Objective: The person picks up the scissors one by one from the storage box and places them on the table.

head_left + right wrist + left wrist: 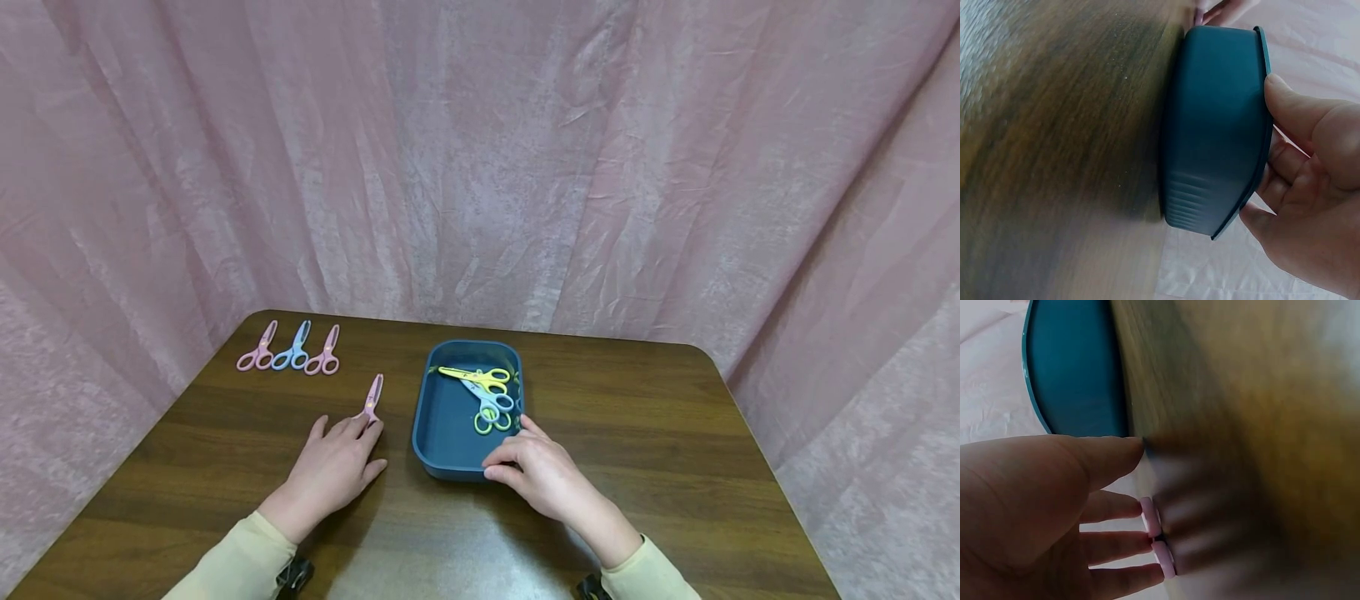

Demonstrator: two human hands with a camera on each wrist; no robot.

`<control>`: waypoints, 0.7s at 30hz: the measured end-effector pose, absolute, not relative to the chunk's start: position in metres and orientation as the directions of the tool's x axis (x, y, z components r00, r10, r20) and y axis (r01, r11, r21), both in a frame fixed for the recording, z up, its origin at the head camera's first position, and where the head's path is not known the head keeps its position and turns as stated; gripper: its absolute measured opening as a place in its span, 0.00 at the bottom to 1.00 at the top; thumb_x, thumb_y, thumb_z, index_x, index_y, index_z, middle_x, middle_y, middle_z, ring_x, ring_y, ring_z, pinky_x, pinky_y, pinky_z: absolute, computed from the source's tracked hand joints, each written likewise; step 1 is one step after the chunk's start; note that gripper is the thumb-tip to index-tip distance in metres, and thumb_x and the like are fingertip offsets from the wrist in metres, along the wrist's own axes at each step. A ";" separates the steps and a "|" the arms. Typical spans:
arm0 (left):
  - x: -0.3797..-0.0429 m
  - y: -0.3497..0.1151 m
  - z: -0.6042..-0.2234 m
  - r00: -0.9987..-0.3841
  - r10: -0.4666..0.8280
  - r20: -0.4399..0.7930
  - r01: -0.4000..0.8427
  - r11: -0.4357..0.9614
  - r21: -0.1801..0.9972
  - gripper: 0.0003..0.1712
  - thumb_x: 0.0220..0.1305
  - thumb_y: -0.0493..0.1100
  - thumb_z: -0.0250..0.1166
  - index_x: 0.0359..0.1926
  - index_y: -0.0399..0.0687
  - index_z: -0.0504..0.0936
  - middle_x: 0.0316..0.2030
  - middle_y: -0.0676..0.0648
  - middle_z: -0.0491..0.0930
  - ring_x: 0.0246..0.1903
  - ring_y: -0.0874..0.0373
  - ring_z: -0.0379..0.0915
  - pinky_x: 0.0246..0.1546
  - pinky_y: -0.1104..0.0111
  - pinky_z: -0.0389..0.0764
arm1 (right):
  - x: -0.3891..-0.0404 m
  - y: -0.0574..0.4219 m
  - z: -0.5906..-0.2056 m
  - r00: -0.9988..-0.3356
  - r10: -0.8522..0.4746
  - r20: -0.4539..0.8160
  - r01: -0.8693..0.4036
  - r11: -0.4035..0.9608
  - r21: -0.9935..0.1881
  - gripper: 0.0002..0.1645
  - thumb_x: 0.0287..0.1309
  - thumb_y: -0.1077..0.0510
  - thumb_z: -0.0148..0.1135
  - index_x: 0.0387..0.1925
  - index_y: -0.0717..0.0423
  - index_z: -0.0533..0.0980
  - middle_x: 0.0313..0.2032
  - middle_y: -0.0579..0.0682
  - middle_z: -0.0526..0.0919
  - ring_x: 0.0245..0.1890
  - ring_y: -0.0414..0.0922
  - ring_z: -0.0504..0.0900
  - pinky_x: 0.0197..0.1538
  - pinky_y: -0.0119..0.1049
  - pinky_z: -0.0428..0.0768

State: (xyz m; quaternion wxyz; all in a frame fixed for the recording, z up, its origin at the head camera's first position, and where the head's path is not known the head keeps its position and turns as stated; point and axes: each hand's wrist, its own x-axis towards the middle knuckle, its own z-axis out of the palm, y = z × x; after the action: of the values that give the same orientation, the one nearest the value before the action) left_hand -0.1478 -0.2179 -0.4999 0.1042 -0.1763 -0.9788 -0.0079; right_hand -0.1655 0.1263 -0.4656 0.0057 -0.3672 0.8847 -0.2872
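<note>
My left hand [330,462] is palm down, its extended fingertips touching the handles of a pair of pink scissors [372,396] flat on the table. In the left wrist view the pink handle loops [1163,557] sit right at three fingertips, the thumb held apart. My right hand [542,468] holds the near right corner of a dark blue tray [450,457], thumb and fingers bent over its rim. Inside the tray lie yellow scissors [468,375], light blue scissors [487,400] and a pair with green handles [483,425], overlapping one another toward the right wall.
Two more pink scissors [262,350] [324,358] and blue scissors [296,348] between them form a row at the table's far left, blades pointing away. The brown wooden table [637,433] ends at a pink curtain [480,167] behind it.
</note>
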 end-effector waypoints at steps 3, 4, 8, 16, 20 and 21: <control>-0.153 -0.217 -0.498 -0.926 0.328 0.188 0.332 0.943 -0.012 0.32 0.70 0.54 0.78 0.66 0.39 0.85 0.66 0.34 0.82 0.65 0.38 0.81 0.65 0.27 0.70 | -0.165 0.126 -0.465 -0.729 -0.655 0.199 -0.646 0.564 -0.514 0.04 0.69 0.58 0.76 0.42 0.48 0.93 0.38 0.36 0.91 0.47 0.38 0.86 0.81 0.61 0.61; -0.155 -0.217 -0.498 -0.928 0.326 0.183 0.329 0.944 -0.013 0.33 0.70 0.54 0.78 0.66 0.39 0.85 0.66 0.34 0.82 0.65 0.38 0.81 0.65 0.27 0.69 | -0.165 0.126 -0.465 -0.729 -0.655 0.198 -0.647 0.564 -0.514 0.04 0.69 0.58 0.76 0.42 0.48 0.93 0.38 0.36 0.91 0.47 0.38 0.86 0.81 0.61 0.61; -0.162 -0.218 -0.497 -0.934 0.317 0.166 0.318 0.948 -0.017 0.33 0.71 0.54 0.77 0.67 0.38 0.84 0.67 0.33 0.82 0.66 0.37 0.80 0.66 0.27 0.69 | -0.165 0.126 -0.464 -0.726 -0.657 0.204 -0.651 0.561 -0.511 0.03 0.69 0.58 0.76 0.42 0.48 0.93 0.38 0.36 0.91 0.47 0.39 0.86 0.81 0.60 0.61; -0.176 -0.220 -0.494 -0.942 0.307 0.136 0.308 0.951 -0.013 0.33 0.73 0.55 0.75 0.68 0.38 0.83 0.68 0.32 0.80 0.68 0.36 0.78 0.67 0.26 0.67 | -0.166 0.127 -0.465 -0.725 -0.656 0.210 -0.655 0.562 -0.505 0.03 0.69 0.58 0.76 0.42 0.49 0.93 0.38 0.36 0.91 0.46 0.39 0.86 0.81 0.61 0.62; -0.181 -0.220 -0.492 -0.950 0.290 0.114 0.292 0.956 0.005 0.33 0.74 0.54 0.74 0.70 0.37 0.82 0.70 0.32 0.79 0.69 0.35 0.77 0.69 0.26 0.65 | -0.166 0.126 -0.465 -0.726 -0.656 0.208 -0.653 0.562 -0.507 0.03 0.69 0.58 0.76 0.42 0.49 0.93 0.38 0.36 0.91 0.46 0.39 0.86 0.81 0.61 0.62; -0.183 -0.221 -0.493 -0.952 0.286 0.110 0.289 0.957 0.003 0.33 0.75 0.55 0.74 0.70 0.37 0.82 0.70 0.32 0.78 0.69 0.34 0.77 0.69 0.25 0.65 | -0.166 0.126 -0.465 -0.725 -0.656 0.209 -0.654 0.561 -0.508 0.03 0.69 0.58 0.76 0.42 0.49 0.93 0.38 0.36 0.91 0.46 0.39 0.86 0.81 0.62 0.62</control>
State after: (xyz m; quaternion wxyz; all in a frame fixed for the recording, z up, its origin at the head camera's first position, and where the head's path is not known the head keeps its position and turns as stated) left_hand -0.1830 -0.2206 -0.4932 0.0543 -0.1455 -0.9878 -0.0096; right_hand -0.1655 0.1264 -0.4650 0.0021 -0.3707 0.8835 -0.2864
